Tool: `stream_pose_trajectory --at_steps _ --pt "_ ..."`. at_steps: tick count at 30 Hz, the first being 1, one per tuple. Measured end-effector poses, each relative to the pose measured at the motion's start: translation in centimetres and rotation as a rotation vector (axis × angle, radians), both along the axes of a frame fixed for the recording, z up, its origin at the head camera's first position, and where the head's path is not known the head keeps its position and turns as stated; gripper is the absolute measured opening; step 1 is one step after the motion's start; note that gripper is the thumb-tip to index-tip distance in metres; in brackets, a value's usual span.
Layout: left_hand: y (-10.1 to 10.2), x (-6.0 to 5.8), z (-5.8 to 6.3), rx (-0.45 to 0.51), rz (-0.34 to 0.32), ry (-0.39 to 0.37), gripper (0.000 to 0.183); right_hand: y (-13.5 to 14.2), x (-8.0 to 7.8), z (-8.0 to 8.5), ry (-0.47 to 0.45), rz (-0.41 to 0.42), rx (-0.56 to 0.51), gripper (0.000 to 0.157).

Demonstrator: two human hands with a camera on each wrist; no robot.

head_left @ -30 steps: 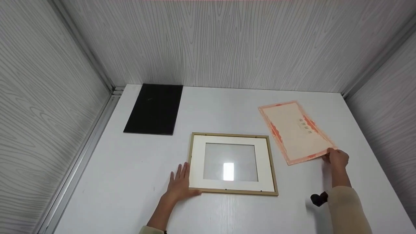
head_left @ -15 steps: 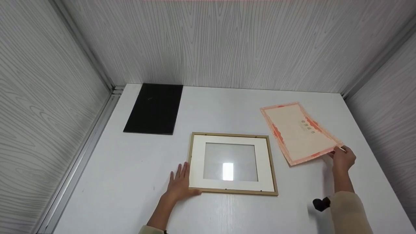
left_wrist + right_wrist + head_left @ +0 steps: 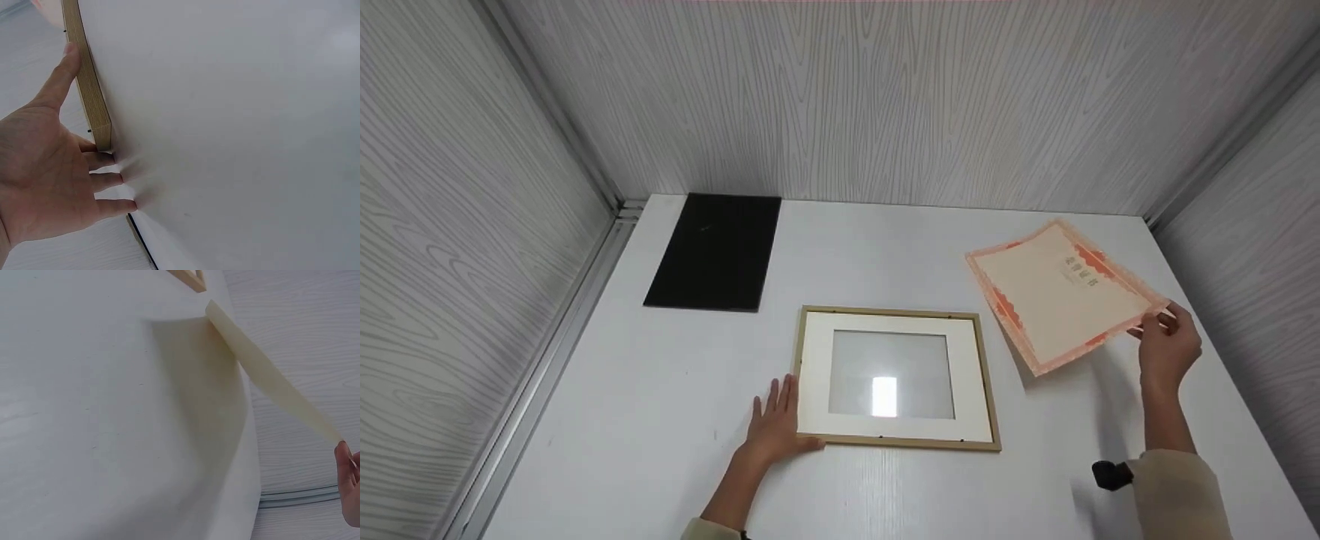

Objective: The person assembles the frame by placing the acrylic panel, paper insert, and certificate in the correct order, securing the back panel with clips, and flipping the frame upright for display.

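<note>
A gold-edged picture frame [image 3: 898, 443] lies flat on the table, its white mat around a clear pane that mirrors a light. At its near left corner rests my left hand [image 3: 772, 435], fingers straight along the left side and thumb against the near edge; the left wrist view shows the thumb touching the wooden edge [image 3: 90, 84]. My right hand [image 3: 1170, 349] pinches the right corner of a cream certificate [image 3: 1057, 300] with an orange-red border and printed characters. The sheet is raised and bowed, casting a shadow; its pale underside [image 3: 270, 377] shows in the right wrist view.
A black backing board [image 3: 716, 251] lies at the table's far left. Grey wood-grain panels [image 3: 855, 97] stand behind and at both sides of the white table [image 3: 622, 420].
My right hand has moved up and to the right, lifting the certificate's corner higher, and the sheet now stands further off the table. The left hand and picture frame have stayed put.
</note>
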State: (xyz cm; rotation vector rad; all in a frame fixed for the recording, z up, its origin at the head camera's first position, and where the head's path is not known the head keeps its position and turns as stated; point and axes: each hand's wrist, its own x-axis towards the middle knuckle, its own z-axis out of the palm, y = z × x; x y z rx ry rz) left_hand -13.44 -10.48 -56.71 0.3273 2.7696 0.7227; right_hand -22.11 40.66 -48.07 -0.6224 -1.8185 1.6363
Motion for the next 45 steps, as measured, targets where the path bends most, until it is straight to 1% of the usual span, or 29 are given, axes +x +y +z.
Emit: stream_pose_trajectory --at_steps 4,8,11,15,18,22,24,26,28,33,36,39,43,45 --pt "0.3 -0.2 -0.1 -0.004 -0.004 -0.003 0.109 -0.6 0.6 1.6 0.051 0.014 0.014 0.035" --pt "0.5 -0.5 -0.1 -0.023 -0.007 0.012 0.108 -1.1 1.2 2.8 0.097 0.020 0.022 0.034" --pt "0.7 -0.9 0.0 -0.016 -0.001 0.023 0.108 -1.3 1.3 3.2 0.102 0.025 0.066 0.033" --pt "0.8 -1.4 0.1 -0.015 0.006 0.019 0.108 -1.2 1.3 3.1 0.092 0.037 0.120 0.033" --pt "0.8 -1.7 0.0 -0.043 0.006 0.012 0.109 -1.3 1.5 3.3 0.080 0.037 0.163 0.033" --pt "0.9 -1.8 0.0 -0.038 0.007 0.013 0.109 -1.8 2.1 4.1 0.031 0.014 0.269 0.034" --pt "0.9 -1.8 0.0 -0.030 0.009 0.012 0.109 -2.3 2.6 4.7 0.009 0.003 0.338 0.035" --pt "0.9 -1.7 0.0 -0.023 0.009 0.015 0.108 -3.0 3.2 5.4 0.006 -0.001 0.415 0.036" --pt "0.9 -1.7 0.0 -0.016 0.014 0.015 0.108 -3.9 3.6 6.1 0.028 0.004 0.503 0.035" --pt "0.8 -1.8 0.0 -0.004 0.027 0.000 0.108 -6.4 4.3 8.1 0.151 0.039 0.744 0.031" --pt "0.8 -1.9 -0.1 -0.008 0.025 -0.001 0.108 -8.1 4.5 8.7 0.214 0.081 0.866 0.029" --pt "0.8 -1.9 -0.2 -0.011 0.025 0.001 0.108 -10.1 4.9 8.9 0.260 0.154 0.950 0.030" --pt "0.8 -1.9 -0.1 0.009 0.030 -0.002 0.108 -12.7 5.6 8.8 0.309 0.271 1.045 0.037" --pt "0.7 -1.8 -0.1 0.034 0.026 0.001 0.110 -13.9 5.8 8.6 0.351 0.322 1.093 0.044"
